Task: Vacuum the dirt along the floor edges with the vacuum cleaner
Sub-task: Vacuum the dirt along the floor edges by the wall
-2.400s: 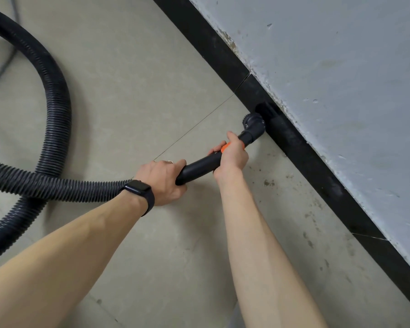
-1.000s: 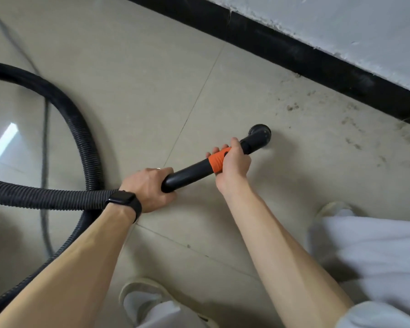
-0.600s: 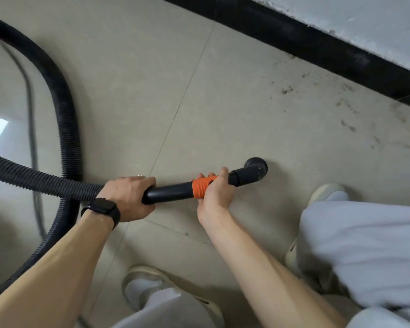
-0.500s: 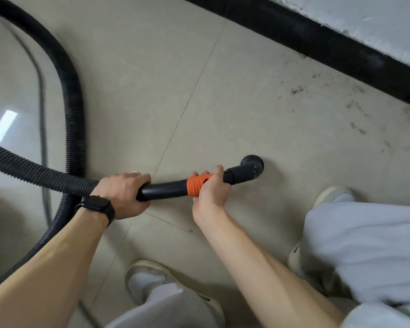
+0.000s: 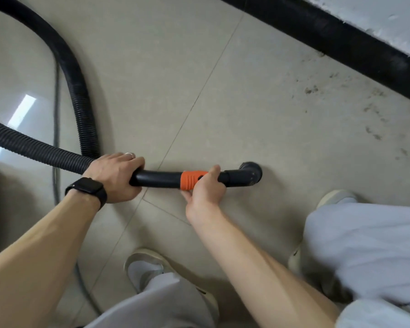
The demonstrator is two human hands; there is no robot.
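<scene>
— Where was the nozzle?
— Mid-frame; I'd drawn it back off the black skirting. My left hand gripped the wand by the hose, right hand gripped at the orange collar. Dirt specks at right remained, so that edge wasn't done.

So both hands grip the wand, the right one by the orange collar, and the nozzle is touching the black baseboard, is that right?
Not the last part. In the head view the nozzle is out over the tile, apart from the baseboard. Both hands do grip the wand: the left hand near the hose, the right hand by the orange collar.
</scene>
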